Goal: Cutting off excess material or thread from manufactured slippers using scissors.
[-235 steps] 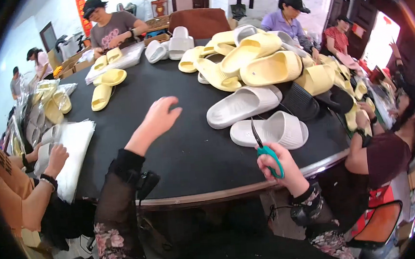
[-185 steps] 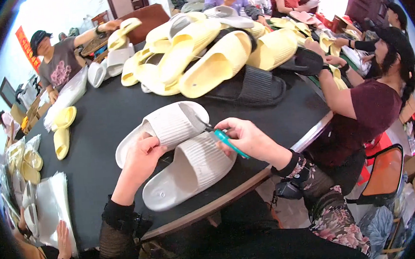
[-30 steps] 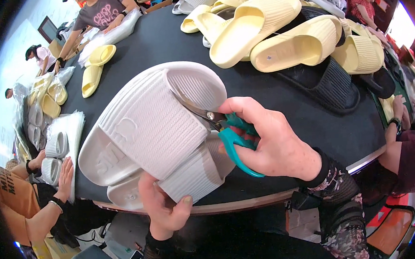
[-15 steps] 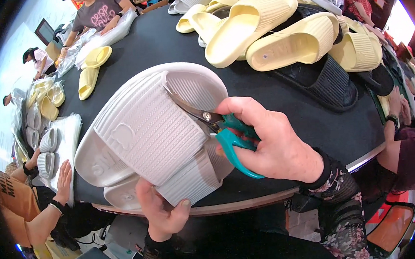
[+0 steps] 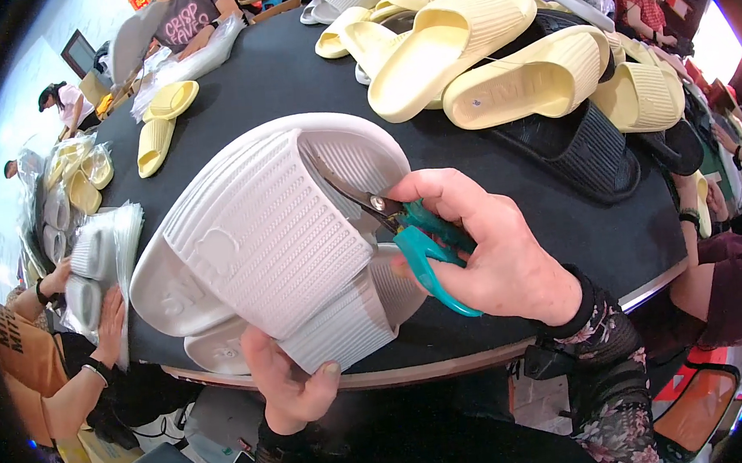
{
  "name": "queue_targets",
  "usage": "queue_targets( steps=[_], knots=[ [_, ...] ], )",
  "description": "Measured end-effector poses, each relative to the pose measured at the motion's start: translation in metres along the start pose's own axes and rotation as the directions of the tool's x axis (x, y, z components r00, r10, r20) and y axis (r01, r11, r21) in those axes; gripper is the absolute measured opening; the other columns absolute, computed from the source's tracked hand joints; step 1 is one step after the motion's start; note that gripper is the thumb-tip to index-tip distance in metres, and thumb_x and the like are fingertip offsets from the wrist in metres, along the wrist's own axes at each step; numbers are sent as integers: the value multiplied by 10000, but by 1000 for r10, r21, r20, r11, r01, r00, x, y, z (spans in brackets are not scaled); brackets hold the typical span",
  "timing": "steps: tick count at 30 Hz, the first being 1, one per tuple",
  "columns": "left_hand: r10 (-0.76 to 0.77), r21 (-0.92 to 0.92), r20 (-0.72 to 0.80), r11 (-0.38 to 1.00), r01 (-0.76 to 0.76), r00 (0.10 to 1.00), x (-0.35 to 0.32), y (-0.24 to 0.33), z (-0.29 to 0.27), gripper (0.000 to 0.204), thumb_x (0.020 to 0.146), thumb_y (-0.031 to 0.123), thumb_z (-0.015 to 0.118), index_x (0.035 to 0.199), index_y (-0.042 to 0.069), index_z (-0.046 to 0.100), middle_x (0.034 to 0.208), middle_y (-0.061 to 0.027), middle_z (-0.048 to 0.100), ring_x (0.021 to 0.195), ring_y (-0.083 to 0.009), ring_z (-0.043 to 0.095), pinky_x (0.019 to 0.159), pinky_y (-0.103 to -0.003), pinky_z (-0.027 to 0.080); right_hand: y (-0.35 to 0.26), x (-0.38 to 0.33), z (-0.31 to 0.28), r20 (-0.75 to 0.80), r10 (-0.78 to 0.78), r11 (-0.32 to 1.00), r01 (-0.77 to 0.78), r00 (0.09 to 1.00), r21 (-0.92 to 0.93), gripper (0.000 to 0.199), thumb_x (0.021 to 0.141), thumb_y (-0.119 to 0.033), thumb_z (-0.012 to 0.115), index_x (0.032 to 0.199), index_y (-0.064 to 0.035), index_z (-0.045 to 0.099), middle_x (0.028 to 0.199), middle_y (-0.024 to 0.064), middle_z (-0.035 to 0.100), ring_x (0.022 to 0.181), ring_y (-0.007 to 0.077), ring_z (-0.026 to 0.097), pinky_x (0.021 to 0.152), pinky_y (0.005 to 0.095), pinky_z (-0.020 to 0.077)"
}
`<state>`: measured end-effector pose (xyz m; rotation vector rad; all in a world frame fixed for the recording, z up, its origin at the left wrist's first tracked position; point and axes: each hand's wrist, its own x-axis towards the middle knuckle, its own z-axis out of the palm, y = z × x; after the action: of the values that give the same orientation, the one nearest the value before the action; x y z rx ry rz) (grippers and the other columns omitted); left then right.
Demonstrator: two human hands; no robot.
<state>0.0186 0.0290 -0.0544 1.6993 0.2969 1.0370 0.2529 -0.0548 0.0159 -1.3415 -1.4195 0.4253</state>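
Observation:
A pair of light grey slide slippers is in front of me, the upper slipper (image 5: 259,231) overlapping the lower slipper (image 5: 330,325). My left hand (image 5: 294,381) grips the lower slipper's ribbed strap, thumb on its edge. In my right hand (image 5: 511,260) are scissors with teal handles (image 5: 422,258), my fingers through the loops. Their dark blades lie along the right edge of the upper slipper's strap, at its opening. The blade tips are hard to make out against the slipper.
A heap of yellow slippers (image 5: 448,45), with grey ones and a black slipper (image 5: 577,157), covers the far right of the dark table (image 5: 258,93). Two yellow slippers (image 5: 157,130) lie at the far left. Nearer, a co-worker's hands (image 5: 109,323) handle bagged grey slippers (image 5: 89,255).
The scissors and my right hand have shifted slightly right and down. The co-worker at left now has the grey slippers under clear plastic. A grey slipper has appeared near the person at the far left.

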Motion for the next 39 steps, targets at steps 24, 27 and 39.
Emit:
queue_targets(
  steps=[24, 27, 39],
  knots=[
    [11, 36, -19, 999, -10, 1000, 4, -2, 1, 761, 693, 137, 625, 1314, -38, 222, 1206, -214, 443, 1124, -278, 487, 968, -398, 385, 1, -4, 0, 9, 10, 1000, -10, 1000, -1, 462, 779, -21, 697, 1175, -12, 459, 854, 52, 609, 734, 36, 512, 657, 202, 435],
    [21, 13, -25, 1000, -20, 999, 4, -4, 0, 761, 687, 131, 620, 1314, -36, 222, 1208, -212, 444, 1124, -276, 487, 966, -397, 385, 4, -5, 2, -27, 10, 997, -8, 1000, 72, 473, 775, -8, 693, 1183, -15, 453, 913, 53, 601, 767, 38, 508, 676, 200, 435],
    [-48, -18, -55, 999, 47, 997, 3, -3, 0, 770, 689, 125, 635, 1317, -24, 215, 1215, -198, 434, 1130, -264, 471, 976, -396, 362, -3, -2, -1, 26, 23, 999, -22, 999, -43, 432, 760, -56, 665, 1143, -42, 465, 893, 126, 617, 725, 207, 652, 621, 299, 515]
  ],
)
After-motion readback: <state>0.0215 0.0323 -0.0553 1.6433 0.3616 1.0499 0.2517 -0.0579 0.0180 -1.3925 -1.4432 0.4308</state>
